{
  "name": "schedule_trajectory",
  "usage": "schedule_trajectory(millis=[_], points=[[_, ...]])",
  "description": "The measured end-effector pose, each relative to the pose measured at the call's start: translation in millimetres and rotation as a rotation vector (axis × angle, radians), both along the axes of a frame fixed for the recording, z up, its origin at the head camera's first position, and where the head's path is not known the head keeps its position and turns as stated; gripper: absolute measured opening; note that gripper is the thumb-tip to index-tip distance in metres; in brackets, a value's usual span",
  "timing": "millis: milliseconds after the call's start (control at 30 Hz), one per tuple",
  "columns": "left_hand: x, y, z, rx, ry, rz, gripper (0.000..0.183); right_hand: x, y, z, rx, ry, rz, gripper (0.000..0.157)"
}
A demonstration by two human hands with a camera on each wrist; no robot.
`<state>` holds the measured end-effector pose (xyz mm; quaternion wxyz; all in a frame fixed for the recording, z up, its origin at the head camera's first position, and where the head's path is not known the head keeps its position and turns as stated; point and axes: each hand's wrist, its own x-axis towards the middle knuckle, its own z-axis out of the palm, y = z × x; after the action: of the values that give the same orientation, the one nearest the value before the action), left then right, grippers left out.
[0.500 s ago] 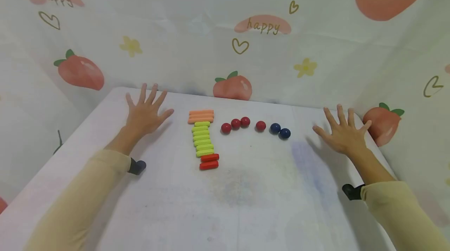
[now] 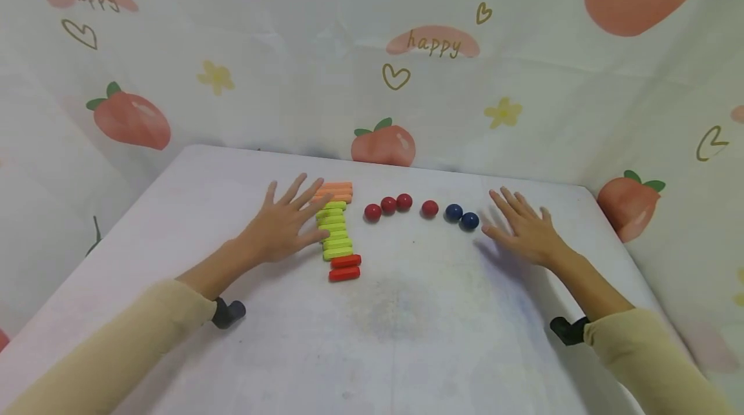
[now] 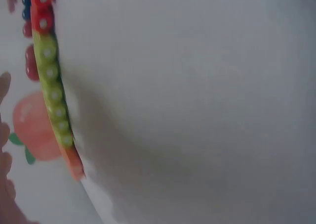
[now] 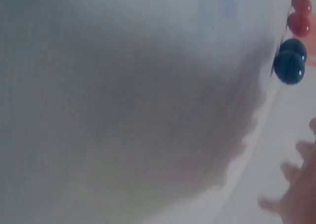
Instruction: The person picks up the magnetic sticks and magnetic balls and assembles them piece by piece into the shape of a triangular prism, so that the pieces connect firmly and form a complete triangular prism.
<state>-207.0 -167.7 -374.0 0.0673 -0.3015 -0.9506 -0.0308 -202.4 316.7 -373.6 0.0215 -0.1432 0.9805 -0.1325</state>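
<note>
My left hand [image 2: 281,229] hovers with spread, straight fingers beside a column of short coloured sticks, its fingertips overlapping them in the head view. From back to front the column runs orange sticks [image 2: 343,190], yellow-green sticks [image 2: 338,244] and two red sticks [image 2: 345,267]. Pale round spots mark the stick ends in the left wrist view. To the right, several red balls [image 2: 430,209] and two dark blue balls [image 2: 469,221] form a loose arc. My right hand [image 2: 527,233], fingers extended, is just right of the blue balls and holds nothing.
A white table [image 2: 407,350] with faint smudges carries everything. Behind it hangs a pale curtain [image 2: 302,79] printed with peaches, hearts and flowers. Each wrist wears a dark strap-mounted piece [image 2: 228,313] below its beige sleeve [image 2: 134,337].
Both hands have moved inward from the table's sides, the left toward the sticks and the right toward the blue balls. Sticks and balls have kept their places.
</note>
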Motion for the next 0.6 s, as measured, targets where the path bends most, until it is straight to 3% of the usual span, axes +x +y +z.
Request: schedule_trajectory(millis=[167, 333, 467, 600], points=[[17.2, 13, -4.4, 0.211, -0.241, -0.135, 0.07, -3.4, -10, -5.2, -0.292, -0.094, 0.062, 0.082], [29.3, 19, -9.6, 0.414, -0.435, -0.216, 0.052, -7.7, -16, -8.2, -0.49, -0.145, 0.114, 0.067], [33.2, 20, -14.8, 0.459, -0.502, -0.207, 0.038, -9.7, -18, -10.1, -0.555, -0.18, 0.088, 0.06], [34.0, 20, -18.5, 0.442, -0.49, -0.194, 0.03, -12.1, -21, -12.2, -0.536, -0.166, 0.056, 0.053]])
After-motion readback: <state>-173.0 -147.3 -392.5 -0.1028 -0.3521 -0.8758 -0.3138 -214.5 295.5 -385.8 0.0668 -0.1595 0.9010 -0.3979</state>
